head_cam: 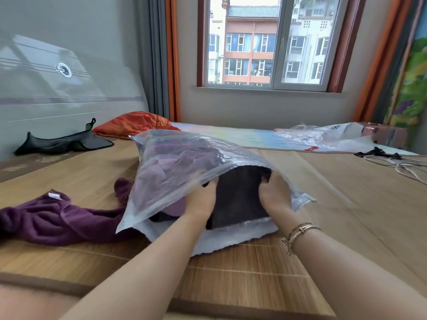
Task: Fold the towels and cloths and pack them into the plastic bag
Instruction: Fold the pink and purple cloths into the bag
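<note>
- Both forearms are bare, with no sleeves showing.
- The left hand (200, 199) wears no ring, watch or band that can be seen.
- The right hand (275, 192) has a thin gold-coloured bracelet (300, 234) wrapped around its wrist in several strands, with small studs.

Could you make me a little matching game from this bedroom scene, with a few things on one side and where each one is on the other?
Things:
1. dark folded cloth
2. purple towel
3. orange pillow
4. bracelet

Places:
A. on the right wrist
B. lying loose on the mat, left of the plastic bag
C. far left, by the curtain
D. in the bag's mouth, between both hands

Pairs: 1-D, 2-B, 3-C, 4-A
</note>
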### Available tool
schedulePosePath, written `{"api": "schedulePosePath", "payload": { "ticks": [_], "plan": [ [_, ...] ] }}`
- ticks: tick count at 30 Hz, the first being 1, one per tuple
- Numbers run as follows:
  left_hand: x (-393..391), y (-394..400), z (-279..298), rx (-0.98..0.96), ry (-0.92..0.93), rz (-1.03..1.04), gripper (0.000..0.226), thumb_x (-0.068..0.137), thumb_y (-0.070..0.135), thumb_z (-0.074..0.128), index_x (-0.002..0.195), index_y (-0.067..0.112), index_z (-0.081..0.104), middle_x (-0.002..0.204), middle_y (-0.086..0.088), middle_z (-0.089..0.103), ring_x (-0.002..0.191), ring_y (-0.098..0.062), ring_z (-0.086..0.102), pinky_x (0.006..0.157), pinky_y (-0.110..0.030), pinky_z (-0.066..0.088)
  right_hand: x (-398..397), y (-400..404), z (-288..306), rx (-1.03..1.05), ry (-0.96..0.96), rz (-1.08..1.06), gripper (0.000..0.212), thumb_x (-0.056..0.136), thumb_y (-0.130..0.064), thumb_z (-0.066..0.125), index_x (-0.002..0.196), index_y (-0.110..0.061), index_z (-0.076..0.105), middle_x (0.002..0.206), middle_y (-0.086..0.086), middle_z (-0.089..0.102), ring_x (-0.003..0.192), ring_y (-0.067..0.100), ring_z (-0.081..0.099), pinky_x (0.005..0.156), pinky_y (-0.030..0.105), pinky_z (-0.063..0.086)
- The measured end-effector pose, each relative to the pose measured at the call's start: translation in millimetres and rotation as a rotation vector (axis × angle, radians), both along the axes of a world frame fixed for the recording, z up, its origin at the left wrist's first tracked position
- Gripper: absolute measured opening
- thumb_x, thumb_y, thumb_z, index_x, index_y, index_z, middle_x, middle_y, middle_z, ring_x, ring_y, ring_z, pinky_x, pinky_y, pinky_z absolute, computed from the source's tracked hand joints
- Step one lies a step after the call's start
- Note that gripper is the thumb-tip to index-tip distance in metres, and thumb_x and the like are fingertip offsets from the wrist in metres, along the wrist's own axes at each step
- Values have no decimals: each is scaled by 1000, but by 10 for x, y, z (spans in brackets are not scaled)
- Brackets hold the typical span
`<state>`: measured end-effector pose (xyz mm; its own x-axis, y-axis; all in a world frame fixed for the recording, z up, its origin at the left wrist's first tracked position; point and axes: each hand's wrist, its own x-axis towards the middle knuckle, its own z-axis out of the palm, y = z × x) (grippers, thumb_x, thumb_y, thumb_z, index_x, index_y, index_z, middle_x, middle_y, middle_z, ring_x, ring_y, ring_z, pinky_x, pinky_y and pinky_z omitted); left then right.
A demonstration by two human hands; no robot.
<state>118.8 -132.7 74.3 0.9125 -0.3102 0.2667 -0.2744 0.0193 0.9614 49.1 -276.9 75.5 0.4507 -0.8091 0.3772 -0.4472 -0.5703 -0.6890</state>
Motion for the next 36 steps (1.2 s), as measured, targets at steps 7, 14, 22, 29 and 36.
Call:
{"api": "schedulePosePath", "payload": {
  "ticks": [7, 14, 22, 29, 36],
  "plan": [
    [38, -194, -309, 223, -198, 337, 64, 81, 29, 75, 126, -3, 42, 133, -15, 44, 124, -33, 40, 110, -39, 28, 195, -253, -323, -144, 290, -49, 45, 100, -31, 43, 130, 2, 48, 135, 23, 48, 126, 38, 43, 108, 39, 32],
    [-281, 247, -689, 797, -561, 248, 37, 92, 39, 56, 115, 14, 39, 121, -2, 35, 107, -20, 36, 95, -28, 34, -282, 301, -525, -234, 401, 162, 76, 99, -31, 45, 151, 2, -1, 158, 26, -3, 148, 34, 3, 120, 39, 10],
    [-258, 370, -794, 1284, -458, 3, 58, 99, 47, 11, 152, 23, 14, 158, 5, 5, 147, -30, -2, 110, -67, -6, 91, 388, -513, -343, 455, 432, 69, 88, -73, 30, 143, -59, -10, 154, -15, -33, 143, 22, -30, 106, 73, -1],
    [-211, 365, -873, 1328, -468, -1, 60, 100, 47, 9, 153, 20, 2, 160, 5, 1, 147, -32, -11, 108, -69, -7, 862, 208, -619, -290, 430, 263, 83, 79, -84, 27, 142, -56, -18, 156, -10, -30, 144, 27, -28, 100, 79, -6],
    [-254, 397, -823, 1288, -446, 18, 59, 100, 46, 12, 153, 20, 12, 158, 4, 10, 148, -30, -2, 110, -66, -4, 629, 246, -504, -260, 490, 353, 80, 83, -79, 29, 145, -54, -16, 158, -7, -24, 146, 29, -22, 104, 74, -3]
  ]
}}
